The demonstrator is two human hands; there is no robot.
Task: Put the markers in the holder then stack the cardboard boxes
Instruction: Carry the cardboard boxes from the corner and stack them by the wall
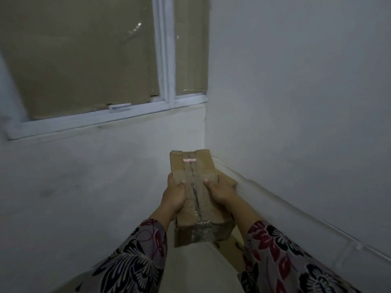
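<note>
A brown cardboard box (193, 166) sealed with clear tape is held out in front of me in the room's corner. My left hand (174, 196) grips its left side with the thumb on top. On the other side my right hand (220, 190) grips it the same way. Under the box, parts of other cardboard (227, 179) show at the right and a lower box face (186, 236) shows beneath. How the held box meets them I cannot tell. No markers or holder are in view.
Two pale walls meet in a corner (204, 132) right behind the box. A white-framed window (167, 81) covered with brown board is up left. A white cable duct (296, 210) runs along the right wall. Pale floor (198, 269) lies below.
</note>
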